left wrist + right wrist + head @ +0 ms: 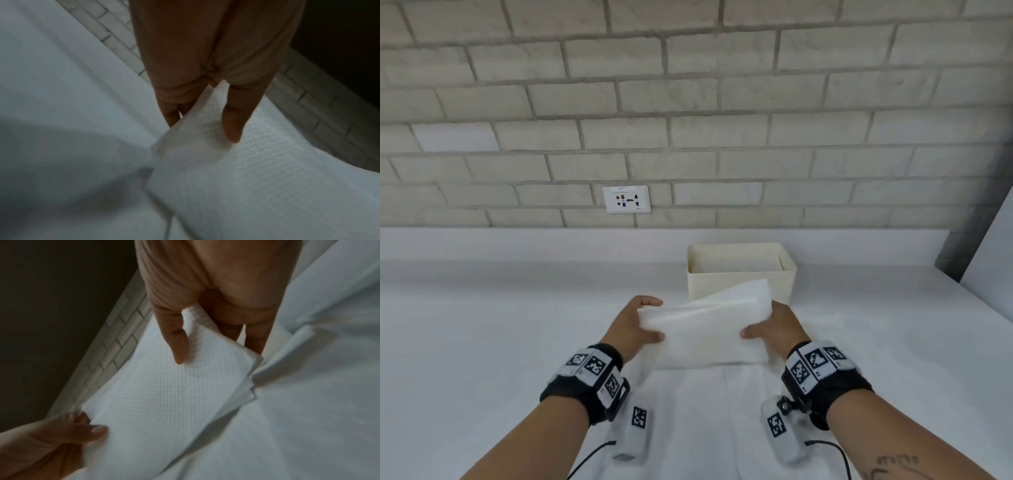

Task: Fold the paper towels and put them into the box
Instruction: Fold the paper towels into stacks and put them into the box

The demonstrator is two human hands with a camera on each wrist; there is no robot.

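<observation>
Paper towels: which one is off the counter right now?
The folded paper towel pinched at its ends by the left hand and right hand; the other towels lie flat beneath it.

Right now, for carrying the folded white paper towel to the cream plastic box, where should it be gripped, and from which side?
At its two short ends, one from each side, thumb above and fingers beneath. The folded white paper towel is limp, and its upper layer lifts at the far right corner. The left hand and right hand already pinch it this way; the cream plastic box stands open just behind.
</observation>
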